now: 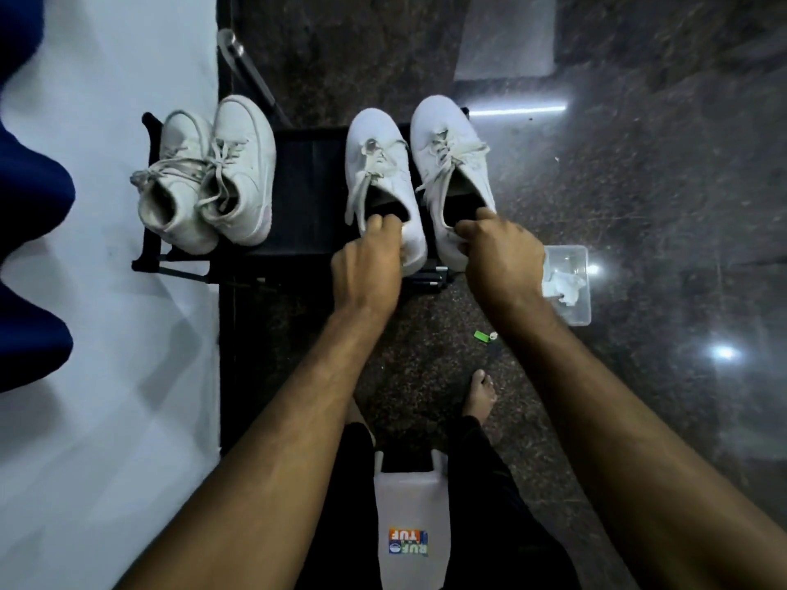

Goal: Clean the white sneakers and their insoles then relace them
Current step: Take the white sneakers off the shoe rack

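Two low white sneakers stand side by side on a black rack (306,185), toes pointing away from me, laces loosely threaded. My left hand (368,266) grips the heel of the left sneaker (379,172), fingers curled into its opening. My right hand (496,253) holds the heel of the right sneaker (447,146), thumb and forefinger hooked over the collar. Both openings look dark inside; the insoles cannot be made out.
A second, dirtier pair of white high-top sneakers (213,172) sits at the rack's left end. A clear plastic tub (575,287) with crumpled white tissue lies on the dark stone floor at right. A small green object (480,335) and my bare foot (481,393) are below.
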Demonstrator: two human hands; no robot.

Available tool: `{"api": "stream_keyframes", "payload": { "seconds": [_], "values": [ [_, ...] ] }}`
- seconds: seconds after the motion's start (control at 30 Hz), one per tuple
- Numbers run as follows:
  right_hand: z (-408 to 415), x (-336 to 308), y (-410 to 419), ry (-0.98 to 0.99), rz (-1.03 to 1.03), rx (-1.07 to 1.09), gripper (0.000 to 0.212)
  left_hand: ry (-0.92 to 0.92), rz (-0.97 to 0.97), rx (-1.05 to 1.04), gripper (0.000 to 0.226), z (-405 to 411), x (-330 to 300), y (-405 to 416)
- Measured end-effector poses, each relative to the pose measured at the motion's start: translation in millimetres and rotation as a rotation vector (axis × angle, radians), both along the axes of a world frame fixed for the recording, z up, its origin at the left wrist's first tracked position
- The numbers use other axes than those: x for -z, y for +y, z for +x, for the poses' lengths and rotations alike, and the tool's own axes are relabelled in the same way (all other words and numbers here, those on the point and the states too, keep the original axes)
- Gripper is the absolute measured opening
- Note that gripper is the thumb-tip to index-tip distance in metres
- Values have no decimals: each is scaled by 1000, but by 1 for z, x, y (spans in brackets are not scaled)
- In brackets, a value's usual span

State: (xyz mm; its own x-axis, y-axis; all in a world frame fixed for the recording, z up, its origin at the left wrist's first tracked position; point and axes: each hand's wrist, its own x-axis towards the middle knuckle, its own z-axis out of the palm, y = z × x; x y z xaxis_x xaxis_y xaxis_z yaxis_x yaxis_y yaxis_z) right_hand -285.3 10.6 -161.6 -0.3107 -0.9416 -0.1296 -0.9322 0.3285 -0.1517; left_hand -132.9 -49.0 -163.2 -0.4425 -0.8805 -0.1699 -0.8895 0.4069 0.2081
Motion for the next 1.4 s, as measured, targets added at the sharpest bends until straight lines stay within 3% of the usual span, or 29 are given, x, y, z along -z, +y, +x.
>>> {"api": "stream_keyframes", "payload": {
  "seconds": [0.17,0.47,0.6,0.7,0.83,1.0,1.27,1.4],
  "values": [
    [0,-25,51,2,-59,89,9,26,-257,158,15,-5,-47,30],
    [-48,-52,182,-37,-161,451,10,137,-236,444,21,-94,-71,119],
    [-81,-19,247,-144,-261,616,41,100,-176,626,14,-152,-32,170],
    [-110,38,296,-195,-263,729,44,37,-106,727,20,-198,28,215],
    [-151,138,351,-198,-121,926,21,27,-21,848,21,-254,123,269],
    [-190,279,418,-313,-82,1134,22,-44,67,967,25,-306,263,324],
    [-168,494,461,-464,-41,1421,19,-138,151,1136,11,-322,478,372],
    [-150,547,457,-428,194,1200,7,-202,204,1154,15,-321,534,368]
  ]
}}
